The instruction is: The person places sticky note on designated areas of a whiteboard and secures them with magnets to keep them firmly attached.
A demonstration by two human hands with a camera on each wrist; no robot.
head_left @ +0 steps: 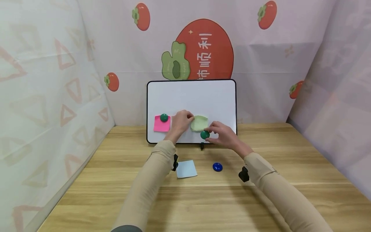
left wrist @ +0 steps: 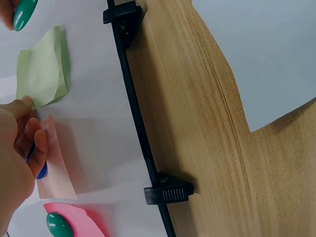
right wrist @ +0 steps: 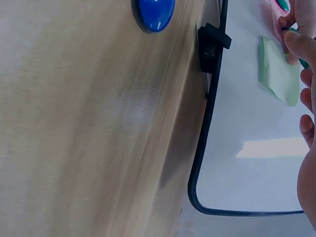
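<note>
On the whiteboard [head_left: 191,96], my left hand [head_left: 181,122] pinches the left corner of a pale green sticky note [head_left: 200,123], holding it against the board. My right hand [head_left: 225,134] grips a round green magnet [head_left: 204,134] between thumb and fingers, just below the note's lower right corner. A salmon sticky note [left wrist: 60,170] with a blue magnet [left wrist: 43,171] sits behind my left hand, mostly hidden in the head view. Farther left, a bright pink note [head_left: 161,126] hangs under another green magnet [head_left: 164,117].
A light blue sticky note [head_left: 186,169] lies on the wooden table [head_left: 203,206] before the board, with a blue magnet [head_left: 217,167] to its right. Black clip feet [left wrist: 170,192] support the board's lower edge. A fruit-printed curtain [head_left: 261,61] hangs behind.
</note>
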